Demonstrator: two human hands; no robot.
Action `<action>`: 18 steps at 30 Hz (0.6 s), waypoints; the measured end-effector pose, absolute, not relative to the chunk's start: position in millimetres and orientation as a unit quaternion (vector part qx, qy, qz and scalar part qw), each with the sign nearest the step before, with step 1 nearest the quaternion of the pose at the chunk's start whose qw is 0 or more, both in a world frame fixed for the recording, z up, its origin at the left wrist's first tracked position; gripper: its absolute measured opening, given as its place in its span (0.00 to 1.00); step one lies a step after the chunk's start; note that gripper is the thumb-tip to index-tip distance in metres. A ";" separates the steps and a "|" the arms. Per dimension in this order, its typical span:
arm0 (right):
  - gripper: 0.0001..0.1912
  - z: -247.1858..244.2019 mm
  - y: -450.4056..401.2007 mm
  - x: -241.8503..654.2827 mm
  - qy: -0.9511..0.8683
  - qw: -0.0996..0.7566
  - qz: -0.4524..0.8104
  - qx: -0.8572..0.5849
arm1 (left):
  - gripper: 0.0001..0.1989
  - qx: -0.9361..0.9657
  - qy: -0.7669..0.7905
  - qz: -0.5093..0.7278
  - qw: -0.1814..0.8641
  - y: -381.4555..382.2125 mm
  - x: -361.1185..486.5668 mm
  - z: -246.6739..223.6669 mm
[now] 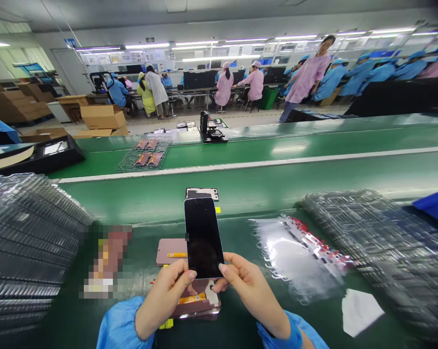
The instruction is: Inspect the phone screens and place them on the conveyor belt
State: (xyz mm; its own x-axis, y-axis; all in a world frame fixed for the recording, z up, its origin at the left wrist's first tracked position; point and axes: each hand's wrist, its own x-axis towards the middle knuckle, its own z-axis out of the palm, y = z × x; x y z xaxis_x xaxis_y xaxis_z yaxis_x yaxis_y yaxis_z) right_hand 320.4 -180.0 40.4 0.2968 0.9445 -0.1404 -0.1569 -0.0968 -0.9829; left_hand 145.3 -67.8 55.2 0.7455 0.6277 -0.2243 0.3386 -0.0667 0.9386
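A phone with a dark screen (203, 237) is held up between both hands, its lower edge toward me. My left hand (171, 291) pinches its lower left corner between thumb and fingers. At the lower right corner my right hand (244, 286) grips it the same way. Below the phone lie stacked brownish-pink panels with an orange flex strip (193, 299), partly hidden by the phone and my hands. Another such panel (171, 246) is just left of the phone. Beyond the phone's top edge rests an open phone frame (201, 194).
Stacked clear trays stand at left (26, 252) and right (371, 242). Thin clear films with red tabs (299, 252) and a white paper (360, 311) lie to the right. Across the green bench are a tray of brown parts (146, 154) and a black stand (210, 130). People sit beyond.
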 end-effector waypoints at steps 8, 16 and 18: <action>0.27 26.3 -142.9 316.2 -0.548 0.458 0.395 -0.578 | 0.24 0.532 0.352 0.188 0.747 12.6 153.0 82.5; 0.24 -33.8 -112.6 292.6 -0.721 0.324 0.087 -0.606 | 0.14 0.543 0.527 0.322 0.568 148.3 147.4 50.3; 0.25 -44.4 -109.4 288.2 -0.750 0.291 0.025 -0.593 | 0.16 0.559 0.562 0.346 0.502 171.8 140.2 42.7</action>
State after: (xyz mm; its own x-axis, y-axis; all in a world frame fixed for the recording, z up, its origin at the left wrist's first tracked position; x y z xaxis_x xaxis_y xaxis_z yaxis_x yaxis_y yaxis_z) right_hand 288.2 -109.4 -44.4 -0.1273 0.9048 0.4063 0.8757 0.2949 -0.3824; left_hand 140.2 171.8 42.7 0.1285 0.9757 -0.1777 0.2802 0.1361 0.9502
